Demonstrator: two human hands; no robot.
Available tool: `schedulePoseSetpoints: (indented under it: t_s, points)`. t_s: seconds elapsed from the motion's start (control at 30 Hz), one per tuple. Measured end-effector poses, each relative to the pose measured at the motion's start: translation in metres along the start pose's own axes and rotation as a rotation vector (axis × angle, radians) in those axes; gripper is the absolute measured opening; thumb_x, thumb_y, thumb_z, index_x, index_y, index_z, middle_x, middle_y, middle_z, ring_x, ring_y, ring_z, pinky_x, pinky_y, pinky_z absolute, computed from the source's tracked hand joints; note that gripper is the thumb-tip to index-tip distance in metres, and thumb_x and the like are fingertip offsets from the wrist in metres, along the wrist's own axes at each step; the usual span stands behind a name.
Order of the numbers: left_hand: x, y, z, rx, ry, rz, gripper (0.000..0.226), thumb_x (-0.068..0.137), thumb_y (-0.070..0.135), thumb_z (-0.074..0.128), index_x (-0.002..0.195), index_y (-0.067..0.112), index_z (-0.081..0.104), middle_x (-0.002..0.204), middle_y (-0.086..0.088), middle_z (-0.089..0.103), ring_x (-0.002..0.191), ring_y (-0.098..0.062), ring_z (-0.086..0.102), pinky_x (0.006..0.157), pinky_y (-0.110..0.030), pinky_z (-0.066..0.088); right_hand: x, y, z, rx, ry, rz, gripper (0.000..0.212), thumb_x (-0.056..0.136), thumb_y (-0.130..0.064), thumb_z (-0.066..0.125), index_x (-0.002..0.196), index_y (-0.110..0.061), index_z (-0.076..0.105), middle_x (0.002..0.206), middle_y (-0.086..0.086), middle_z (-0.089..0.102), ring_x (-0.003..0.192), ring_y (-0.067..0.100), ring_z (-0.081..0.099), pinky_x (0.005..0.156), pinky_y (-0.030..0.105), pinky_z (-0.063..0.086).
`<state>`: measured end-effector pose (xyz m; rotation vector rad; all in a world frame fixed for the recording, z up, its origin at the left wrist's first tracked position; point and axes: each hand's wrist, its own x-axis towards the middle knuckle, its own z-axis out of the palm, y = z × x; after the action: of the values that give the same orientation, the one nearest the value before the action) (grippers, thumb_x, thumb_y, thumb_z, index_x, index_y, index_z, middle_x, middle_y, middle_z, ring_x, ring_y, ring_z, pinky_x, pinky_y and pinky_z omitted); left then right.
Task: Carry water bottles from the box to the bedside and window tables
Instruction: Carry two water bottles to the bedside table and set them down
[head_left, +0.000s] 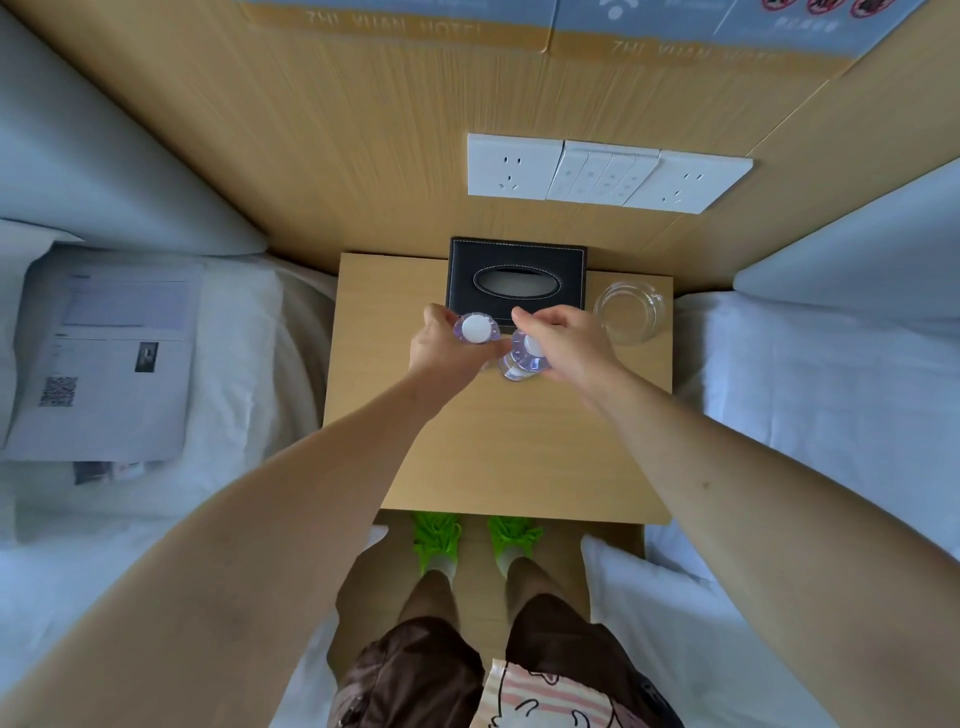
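Note:
Two clear water bottles with white caps stand close together on the wooden bedside table (519, 447), just in front of a black tissue box. My left hand (441, 348) is wrapped around the left bottle (476, 328), seen from above. My right hand (563, 343) grips the right bottle (525, 353), which leans slightly to the left. Both bottles' lower parts are mostly hidden by my hands; whether they rest on the table top I cannot tell.
A black tissue box (517, 280) sits at the back of the table, a glass ashtray (629, 312) to its right. White beds flank the table; printed papers (109, 358) lie on the left bed. Wall sockets (605, 174) are above.

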<state>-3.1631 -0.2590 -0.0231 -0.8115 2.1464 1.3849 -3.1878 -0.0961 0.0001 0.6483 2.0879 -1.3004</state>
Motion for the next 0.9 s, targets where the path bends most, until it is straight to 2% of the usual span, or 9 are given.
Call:
schedulePoseSetpoints:
  t_s: [0.07, 0.13, 0.2, 0.3, 0.37, 0.5, 0.57, 0.73, 0.9]
  points:
    - [-0.004, 0.001, -0.005, 0.049, -0.036, 0.044, 0.065, 0.073, 0.045, 0.087, 0.116, 0.024, 0.043, 0.099, 0.010, 0.054, 0.082, -0.007, 0.057, 0.060, -0.024, 0.044, -0.004, 0.005, -0.001, -0.007, -0.033, -0.023, 0.051, 0.081, -0.058, 0.077, 0.114, -0.020, 0.070, 0.116, -0.003, 0.069, 0.110, 0.017, 0.066, 0.096, 0.044, 0.058]
    - [-0.009, 0.004, -0.013, 0.099, -0.052, 0.125, 0.063, 0.078, 0.040, 0.083, 0.126, 0.027, 0.045, 0.104, 0.011, 0.055, 0.087, -0.006, 0.057, 0.058, -0.020, 0.043, -0.008, 0.007, -0.002, -0.087, -0.041, -0.108, 0.063, 0.078, -0.052, 0.083, 0.129, -0.019, 0.066, 0.124, -0.001, 0.064, 0.115, 0.016, 0.062, 0.095, 0.034, 0.054]
    - [-0.012, 0.009, -0.022, 0.171, -0.061, 0.227, 0.060, 0.079, 0.030, 0.082, 0.130, 0.031, 0.051, 0.109, 0.010, 0.059, 0.093, -0.013, 0.062, 0.058, -0.017, 0.045, -0.012, 0.008, -0.006, -0.238, -0.044, -0.254, 0.061, 0.073, -0.040, 0.090, 0.126, -0.018, 0.067, 0.113, -0.004, 0.066, 0.106, 0.014, 0.062, 0.083, 0.025, 0.047]
    - [-0.012, 0.015, -0.034, 0.304, -0.083, 0.371, 0.044, 0.081, 0.016, 0.080, 0.120, 0.030, 0.066, 0.112, 0.006, 0.068, 0.105, -0.022, 0.065, 0.079, -0.029, 0.055, -0.015, 0.012, -0.008, -0.379, -0.028, -0.389, 0.044, 0.071, -0.019, 0.090, 0.111, -0.018, 0.073, 0.098, -0.004, 0.071, 0.096, 0.020, 0.066, 0.072, 0.025, 0.045]
    - [-0.011, 0.017, -0.038, 0.367, -0.098, 0.416, 0.035, 0.081, 0.013, 0.079, 0.109, 0.031, 0.072, 0.108, 0.005, 0.072, 0.103, -0.023, 0.066, 0.081, -0.033, 0.056, -0.014, 0.014, -0.007, -0.355, 0.036, -0.422, 0.033, 0.074, -0.011, 0.085, 0.104, -0.018, 0.074, 0.095, -0.003, 0.071, 0.094, 0.021, 0.066, 0.071, 0.027, 0.045]
    - [-0.009, 0.017, -0.036, 0.415, -0.074, 0.480, 0.026, 0.080, 0.013, 0.079, 0.100, 0.028, 0.072, 0.094, 0.006, 0.069, 0.098, -0.024, 0.065, 0.067, -0.021, 0.049, -0.011, 0.015, -0.006, -0.335, 0.090, -0.458, 0.029, 0.077, -0.010, 0.084, 0.102, -0.016, 0.071, 0.092, -0.005, 0.067, 0.088, 0.019, 0.062, 0.063, 0.019, 0.039]
    - [-0.007, 0.018, -0.034, 0.402, -0.036, 0.504, 0.024, 0.080, 0.016, 0.081, 0.101, 0.022, 0.070, 0.091, 0.005, 0.066, 0.097, -0.025, 0.064, 0.063, -0.018, 0.043, -0.010, 0.015, -0.005, -0.356, 0.088, -0.463, 0.030, 0.078, -0.010, 0.084, 0.104, -0.015, 0.071, 0.093, -0.004, 0.068, 0.089, 0.019, 0.061, 0.063, 0.021, 0.038]
    - [-0.007, 0.017, -0.035, 0.396, -0.046, 0.485, 0.030, 0.082, 0.019, 0.082, 0.105, 0.018, 0.064, 0.102, -0.005, 0.070, 0.102, -0.030, 0.065, 0.080, -0.041, 0.057, -0.009, 0.015, 0.002, -0.313, 0.145, -0.453, 0.032, 0.080, -0.008, 0.081, 0.109, -0.010, 0.069, 0.100, 0.003, 0.069, 0.091, 0.020, 0.059, 0.073, 0.027, 0.039]
    - [-0.008, 0.014, -0.034, 0.370, -0.015, 0.493, 0.033, 0.081, 0.023, 0.085, 0.107, 0.018, 0.065, 0.103, -0.003, 0.071, 0.100, -0.028, 0.066, 0.082, -0.038, 0.057, -0.012, 0.013, 0.008, -0.292, 0.173, -0.478, 0.028, 0.079, -0.007, 0.080, 0.106, -0.009, 0.071, 0.095, 0.001, 0.068, 0.090, 0.021, 0.060, 0.070, 0.027, 0.039]
